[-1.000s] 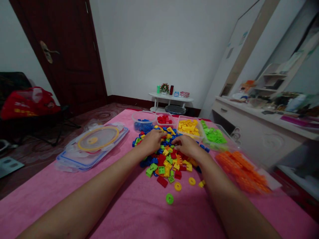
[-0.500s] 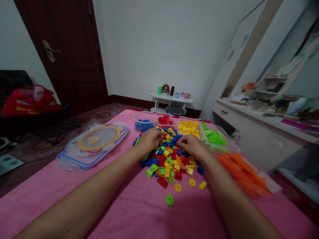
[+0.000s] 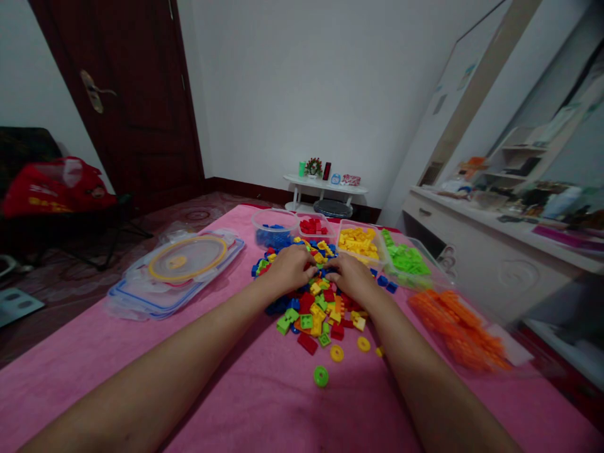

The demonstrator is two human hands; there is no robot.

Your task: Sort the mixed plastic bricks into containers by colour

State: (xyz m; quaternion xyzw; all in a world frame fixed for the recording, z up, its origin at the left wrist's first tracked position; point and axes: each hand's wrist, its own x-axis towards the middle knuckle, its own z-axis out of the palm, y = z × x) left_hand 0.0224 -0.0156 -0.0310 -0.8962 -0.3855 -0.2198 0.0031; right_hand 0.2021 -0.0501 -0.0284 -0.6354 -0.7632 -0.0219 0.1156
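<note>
A heap of mixed toy building bricks (image 3: 321, 305) in blue, red, yellow, green and orange lies on the pink cloth (image 3: 245, 390). Over its far part, my left hand (image 3: 291, 269) bends its fingers in among the bricks. Facing it from the right, a short gap away, is my right hand (image 3: 353, 277), its fingers also curled down into the heap. What either hand pinches is hidden. Blue bricks show between the fingertips. Nearer me lie a green wheel-shaped piece (image 3: 321, 376) and a yellow ring piece (image 3: 336, 353).
Behind the heap stand tubs of blue bricks (image 3: 274, 235), red bricks (image 3: 313, 226), yellow bricks (image 3: 358, 241) and green bricks (image 3: 406, 257). Orange bricks (image 3: 457, 327) fill a clear container at right. Stacked lids (image 3: 189, 259) lie at left. A white dresser (image 3: 472, 226) stands beyond the right edge.
Both hands have moved closer together over the heap, the left to the right and the right to the left. Blue bricks at the heap's right side now show beyond my right wrist.
</note>
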